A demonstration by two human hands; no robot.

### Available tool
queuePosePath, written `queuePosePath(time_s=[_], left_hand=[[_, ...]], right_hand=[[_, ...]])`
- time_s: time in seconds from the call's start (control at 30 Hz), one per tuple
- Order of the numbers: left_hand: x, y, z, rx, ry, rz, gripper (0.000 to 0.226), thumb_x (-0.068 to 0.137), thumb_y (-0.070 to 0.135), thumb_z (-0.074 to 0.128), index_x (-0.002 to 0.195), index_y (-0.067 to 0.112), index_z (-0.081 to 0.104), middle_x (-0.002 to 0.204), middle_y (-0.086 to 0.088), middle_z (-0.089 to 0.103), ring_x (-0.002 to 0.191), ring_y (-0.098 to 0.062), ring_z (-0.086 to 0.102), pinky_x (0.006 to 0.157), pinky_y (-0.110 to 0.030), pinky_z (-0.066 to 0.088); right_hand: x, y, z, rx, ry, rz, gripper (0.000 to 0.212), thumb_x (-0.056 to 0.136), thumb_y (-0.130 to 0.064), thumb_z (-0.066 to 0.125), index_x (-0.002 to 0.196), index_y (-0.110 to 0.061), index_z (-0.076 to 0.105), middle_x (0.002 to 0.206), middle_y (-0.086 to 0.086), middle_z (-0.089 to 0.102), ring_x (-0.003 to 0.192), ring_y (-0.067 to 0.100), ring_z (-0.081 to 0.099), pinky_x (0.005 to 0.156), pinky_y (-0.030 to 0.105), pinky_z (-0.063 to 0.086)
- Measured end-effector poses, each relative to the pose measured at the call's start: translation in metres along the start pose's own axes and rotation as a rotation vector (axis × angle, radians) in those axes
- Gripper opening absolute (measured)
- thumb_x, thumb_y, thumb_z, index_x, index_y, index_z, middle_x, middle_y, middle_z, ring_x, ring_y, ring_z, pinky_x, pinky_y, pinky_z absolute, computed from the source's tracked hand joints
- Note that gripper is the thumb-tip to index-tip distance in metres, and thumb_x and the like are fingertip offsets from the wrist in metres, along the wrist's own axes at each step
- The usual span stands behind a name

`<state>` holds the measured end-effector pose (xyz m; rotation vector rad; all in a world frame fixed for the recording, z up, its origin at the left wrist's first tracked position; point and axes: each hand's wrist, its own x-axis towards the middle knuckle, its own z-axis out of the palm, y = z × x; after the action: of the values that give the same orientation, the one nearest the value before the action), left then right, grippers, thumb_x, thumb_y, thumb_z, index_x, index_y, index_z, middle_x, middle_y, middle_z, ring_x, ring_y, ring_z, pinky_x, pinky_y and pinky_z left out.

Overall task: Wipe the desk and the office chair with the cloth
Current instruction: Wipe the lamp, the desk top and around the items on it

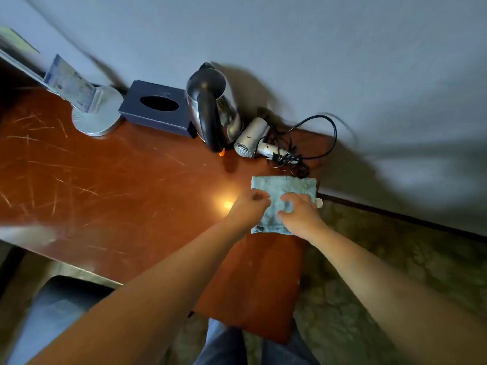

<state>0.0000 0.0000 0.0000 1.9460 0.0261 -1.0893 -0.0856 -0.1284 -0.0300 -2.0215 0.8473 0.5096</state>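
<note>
- Chair (52, 309): a dark seat shows at the counter's near edge, toward the left end; it is not yet touched.
- Left hand (247, 206): fingers curled, knuckles up, pinching the left edge of the cloth (284, 187).
- Right hand (300, 213): fingers curled, gripping a bunched fold at the cloth's middle.
- Cloth position: folded flat on the counter (118, 193), at its right end, just inside the right edge.
- Cloth orientation: rectangular; long axis runs near to far, the far short edge facing the hair dryer (253, 142).
- Recommended procedure: keep the pad folded and flat under one palm, press evenly, and stroke leftward along the counter in overlapping passes.
- Caution: the hair dryer's tangled cord (297, 162) lies just beyond the far cloth edge; avoid snagging it.
- Far edge: kettle (213, 109), tissue box (155, 106) and lamp base (97, 114) stand by the wall; wipe around them or lift them.
</note>
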Motion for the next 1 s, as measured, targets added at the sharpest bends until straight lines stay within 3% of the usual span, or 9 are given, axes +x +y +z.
queuePosePath(time_s=[0.07,0.17,0.33,0.53,0.7,0.87,1.0], left_hand=[[0.011,0.000,-0.003,0.045,0.005,0.006,0.023,0.098,0.021,0.057,0.119,0.017,0.064,0.115,0.003,0.061,0.069,-0.020,0.052,0.064,-0.030,0.047],[0.031,-0.001,-0.008,0.083,0.006,0.026,0.026,0.097,0.024,0.057,0.123,0.020,0.063,0.128,0.006,0.057,0.068,-0.018,0.054,0.064,-0.027,0.046],[0.065,-0.001,-0.022,0.090,0.035,0.071,0.022,0.095,0.023,0.058,0.116,0.027,0.063,0.125,0.008,0.059,0.103,-0.020,0.062,0.080,-0.028,0.048],[0.089,-0.010,-0.030,0.159,0.002,0.100,0.028,0.091,0.022,0.058,0.118,0.021,0.067,0.121,0.006,0.065,0.087,-0.009,0.062,0.072,-0.025,0.048],[0.096,-0.019,-0.034,0.198,-0.038,0.115,0.030,0.083,0.036,0.055,0.111,0.032,0.066,0.123,0.005,0.060,0.102,-0.015,0.062,0.085,-0.032,0.053],[0.104,-0.029,-0.038,0.203,-0.046,0.121,0.026,0.088,0.030,0.056,0.113,0.035,0.065,0.126,0.008,0.058,0.097,-0.015,0.064,0.072,-0.028,0.051],[0.105,-0.032,-0.036,0.194,-0.049,0.123,0.026,0.090,0.030,0.056,0.114,0.033,0.064,0.124,0.006,0.057,0.075,-0.013,0.065,0.061,-0.026,0.050]], right_hand=[[0.011,-0.001,0.008,-0.157,0.074,-0.039,0.051,0.095,-0.031,0.061,0.144,-0.031,0.044,0.153,0.004,0.030,0.145,0.028,0.024,0.113,0.040,0.032],[0.028,0.000,0.025,-0.228,0.151,-0.038,0.063,0.095,-0.043,0.061,0.152,-0.032,0.035,0.162,0.005,0.019,0.151,0.030,0.012,0.118,0.050,0.028],[0.052,-0.006,0.058,-0.313,0.199,0.057,0.080,0.093,-0.065,0.051,0.159,-0.036,0.014,0.169,0.007,-0.001,0.155,0.035,-0.006,0.121,0.063,0.005],[0.064,-0.005,0.095,-0.406,0.427,0.085,0.092,0.078,-0.080,0.050,0.155,-0.035,0.029,0.164,0.014,0.020,0.151,0.042,0.013,0.116,0.069,0.010],[0.071,0.006,0.111,-0.433,0.574,0.026,0.080,0.086,-0.077,0.037,0.153,-0.033,0.040,0.162,0.014,0.029,0.148,0.043,0.022,0.117,0.068,0.009],[0.076,0.008,0.117,-0.440,0.622,0.024,0.071,0.093,-0.072,0.029,0.153,-0.037,0.039,0.163,0.011,0.028,0.150,0.041,0.020,0.119,0.065,0.008],[0.079,0.011,0.120,-0.456,0.646,0.026,0.066,0.094,-0.066,0.029,0.153,-0.038,0.040,0.163,0.011,0.028,0.150,0.040,0.021,0.119,0.065,0.010]])
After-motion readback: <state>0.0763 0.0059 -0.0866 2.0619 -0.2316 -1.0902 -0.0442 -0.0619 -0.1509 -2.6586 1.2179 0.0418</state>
